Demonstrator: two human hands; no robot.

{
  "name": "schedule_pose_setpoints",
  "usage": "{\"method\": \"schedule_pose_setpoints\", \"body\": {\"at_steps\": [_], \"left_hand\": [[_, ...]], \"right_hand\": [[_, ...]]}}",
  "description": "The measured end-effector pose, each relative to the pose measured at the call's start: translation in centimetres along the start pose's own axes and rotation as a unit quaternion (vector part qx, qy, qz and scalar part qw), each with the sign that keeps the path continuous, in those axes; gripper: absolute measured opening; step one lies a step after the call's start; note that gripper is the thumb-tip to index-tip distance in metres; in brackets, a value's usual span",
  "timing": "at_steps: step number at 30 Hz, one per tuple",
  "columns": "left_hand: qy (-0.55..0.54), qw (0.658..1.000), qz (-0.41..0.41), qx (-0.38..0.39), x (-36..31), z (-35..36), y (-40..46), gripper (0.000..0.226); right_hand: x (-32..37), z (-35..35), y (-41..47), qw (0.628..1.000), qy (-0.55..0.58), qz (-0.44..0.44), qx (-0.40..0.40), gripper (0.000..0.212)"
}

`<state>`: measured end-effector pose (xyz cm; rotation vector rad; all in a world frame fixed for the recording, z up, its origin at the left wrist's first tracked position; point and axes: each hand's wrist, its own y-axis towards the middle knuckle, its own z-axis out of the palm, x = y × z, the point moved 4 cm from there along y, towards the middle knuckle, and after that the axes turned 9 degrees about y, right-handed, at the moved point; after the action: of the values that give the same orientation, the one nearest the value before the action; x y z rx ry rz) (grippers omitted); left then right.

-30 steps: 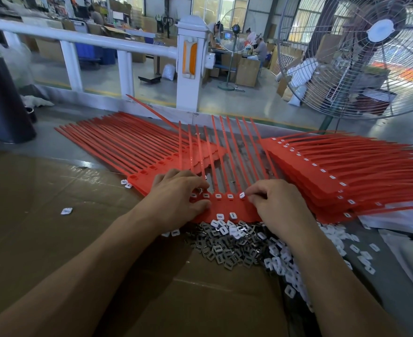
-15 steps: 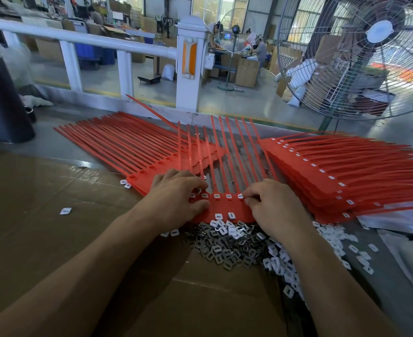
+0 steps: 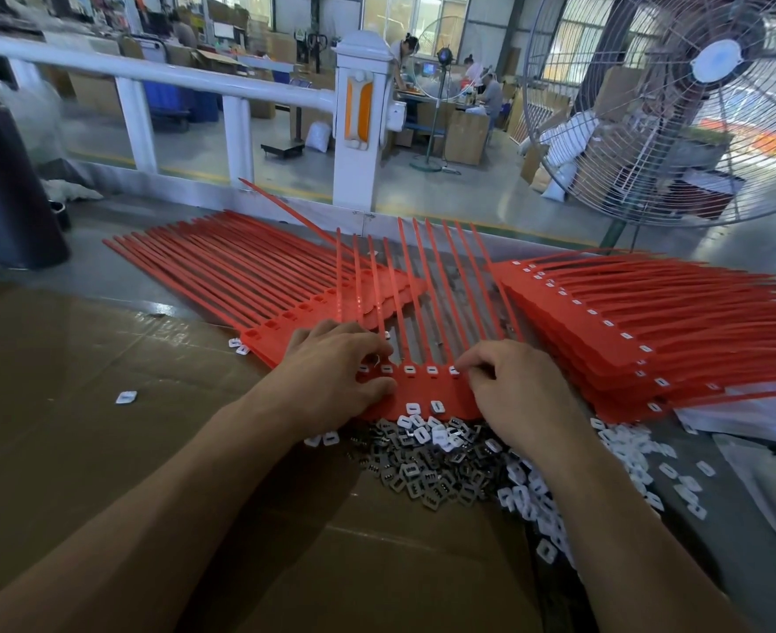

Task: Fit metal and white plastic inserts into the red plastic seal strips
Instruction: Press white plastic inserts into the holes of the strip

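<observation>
A joined row of red seal strips is laid flat on the bench between the two hands, its thin tails fanned away from the person and its near edge touching a heap of dark metal inserts. Several white inserts are already seated along the row's sockets, and two more lie loose on its flat tab. The left hand is rested on the left end of the row, with its thumb pressed on the tab and its fingers curled over the sockets; whether an insert is pinched there cannot be told. The right hand is set at the right end, its fingers bent down and its fingertips brought to the socket beside the last white insert; what, if anything, is held under them is hidden. White plastic inserts are scattered in a band to the right of the metal heap. A stack of unfilled strips is spread to the left, partly under the worked row, and a stack of filled strips is piled to the right. Brown cardboard covers the near bench, and a large caged fan stands beyond.
</observation>
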<state>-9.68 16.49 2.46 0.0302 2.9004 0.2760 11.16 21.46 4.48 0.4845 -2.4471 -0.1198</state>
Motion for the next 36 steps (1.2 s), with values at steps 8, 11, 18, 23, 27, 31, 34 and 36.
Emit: {"method": "schedule_pose_setpoints", "body": {"at_steps": [8, 11, 18, 23, 27, 31, 34, 36], "left_hand": [[0.002, 1.0, 0.001, 0.001, -0.1, 0.0, 0.0, 0.053], [0.003, 1.0, 0.001, 0.004, -0.1, 0.0, -0.1, 0.053], [0.004, 1.0, 0.003, 0.007, -0.1, -0.1, -0.1, 0.053], [0.002, 1.0, 0.004, 0.007, -0.1, 0.0, -0.1, 0.053], [0.004, 1.0, 0.003, 0.006, -0.1, 0.1, -0.1, 0.054], [0.001, 1.0, 0.001, 0.007, -0.1, 0.0, -0.1, 0.054], [-0.001, 1.0, 0.0, 0.005, -0.1, -0.1, -0.2, 0.053], [-0.002, 1.0, -0.001, 0.006, -0.2, -0.2, -0.2, 0.053]], "right_hand": [[0.2, 0.1, 0.1, 0.999, -0.035, -0.01, 0.012, 0.026], [0.4, 0.2, 0.1, 0.999, -0.035, -0.004, 0.013, 0.028], [0.3, 0.2, 0.0, 1.0, -0.025, 0.0, -0.003, 0.024], [0.6, 0.2, 0.1, 0.999, -0.038, 0.004, 0.012, 0.027], [1.0, 0.2, 0.1, 0.998, -0.059, 0.007, 0.023, 0.03], [1.2, 0.1, 0.0, 0.996, -0.076, -0.001, 0.035, 0.031], [0.9, 0.3, 0.0, 0.995, -0.087, -0.013, 0.055, 0.033], [0.6, 0.4, -0.2, 0.992, -0.106, -0.021, 0.068, 0.034]]}}
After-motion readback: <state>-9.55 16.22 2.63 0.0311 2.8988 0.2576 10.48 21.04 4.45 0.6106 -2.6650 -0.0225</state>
